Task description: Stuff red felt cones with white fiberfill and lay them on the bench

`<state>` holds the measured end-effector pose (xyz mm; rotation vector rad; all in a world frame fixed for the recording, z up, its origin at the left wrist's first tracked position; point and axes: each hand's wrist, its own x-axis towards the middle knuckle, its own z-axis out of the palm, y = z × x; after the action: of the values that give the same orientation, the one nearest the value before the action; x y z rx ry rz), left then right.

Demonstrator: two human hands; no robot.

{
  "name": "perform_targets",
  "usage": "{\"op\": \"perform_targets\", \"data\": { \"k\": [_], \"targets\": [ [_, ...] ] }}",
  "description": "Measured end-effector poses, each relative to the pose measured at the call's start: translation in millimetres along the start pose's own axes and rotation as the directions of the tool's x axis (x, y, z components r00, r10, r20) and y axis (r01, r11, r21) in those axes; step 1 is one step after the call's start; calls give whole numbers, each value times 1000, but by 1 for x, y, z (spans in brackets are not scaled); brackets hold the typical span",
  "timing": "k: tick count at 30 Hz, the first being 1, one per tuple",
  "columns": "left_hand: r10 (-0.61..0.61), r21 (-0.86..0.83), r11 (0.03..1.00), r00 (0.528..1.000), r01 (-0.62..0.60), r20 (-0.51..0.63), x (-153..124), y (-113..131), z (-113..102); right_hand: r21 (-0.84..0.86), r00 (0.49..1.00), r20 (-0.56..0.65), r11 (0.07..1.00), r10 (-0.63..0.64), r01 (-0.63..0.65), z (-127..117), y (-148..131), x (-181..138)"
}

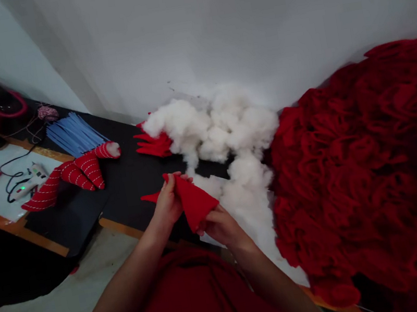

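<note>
Just in front of the person's red shirt [192, 301], a red fabric cone [198, 199] is hanging between two hands above the near edge of the tabletop [120, 197]; its wide end is pointing toward the right, and whatever it is containing is lying out of sight. The left hand [169, 204] is clamping the cone near its narrow end, the thumb pressing on top. The right hand [219, 223] is gripping the wide end, some of its fingers disappearing behind the fabric. Both forearms are reaching forward and converging.

Beside the left hand, a pointed red piece [150, 198] is showing. Beyond the hands, white stuffing [227, 126] is spreading in fluffy mounds, partly covering red pointed pieces [153, 146]. On the right, a big heap of red fabric [345, 171] is crowding the stuffing.

Over on the left, red striped pieces [82, 171] are lying together, one showing white filling at its end. A glue gun [31, 184] is glowing green beside them, while blue strips [76, 134] are fanning out behind. Farther off, a yarn ball [47, 113] is resting near the pale wall [211, 23].
</note>
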<state>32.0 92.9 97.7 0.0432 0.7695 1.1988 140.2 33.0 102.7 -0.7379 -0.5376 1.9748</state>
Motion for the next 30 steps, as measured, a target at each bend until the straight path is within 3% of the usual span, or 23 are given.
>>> {"op": "perform_targets", "data": {
  "k": [3, 6, 8, 11, 14, 18, 22, 25, 27, 30],
  "targets": [
    [7, -58, 998, 1000, -9, -30, 3, -3, -8, 169, 997, -62, 985, 41, -30, -2, 2, 4],
    [-126, -42, 991, 992, 125, -22, 1, -9, -14, 348, 973, -163, 932, 162, -97, -7, 5, 10],
    [-183, -17, 983, 980, 182, -77, 3, -12, -17, 356, 949, -233, 927, 211, -119, -10, 9, 14],
    [-129, -27, 992, 980, 127, -152, 10, -12, -22, 266, 930, -347, 964, 121, -26, -11, 15, 19],
    [-102, -59, 994, 991, 97, -90, 13, -13, -24, 268, 909, -417, 957, 12, 110, -9, 18, 24],
    [-179, -81, 979, 981, 185, 75, 3, -22, -27, 357, 923, -382, 927, 32, 115, -6, 12, 29],
    [-185, -98, 977, 979, 192, 82, -4, -27, -28, 384, 965, -263, 919, 17, 89, -2, 5, 33],
    [-209, -72, 975, 977, 211, 29, 0, -22, -27, 301, 966, -259, 949, -9, 90, 0, 5, 32],
    [-245, -17, 970, 967, 244, -70, 5, -13, -28, 166, 977, -210, 984, -23, 59, 0, 8, 26],
    [-206, -1, 978, 959, 209, -193, 13, 7, -34, -231, 994, -107, 973, -33, 8, -9, 10, 14]
  ]
}}
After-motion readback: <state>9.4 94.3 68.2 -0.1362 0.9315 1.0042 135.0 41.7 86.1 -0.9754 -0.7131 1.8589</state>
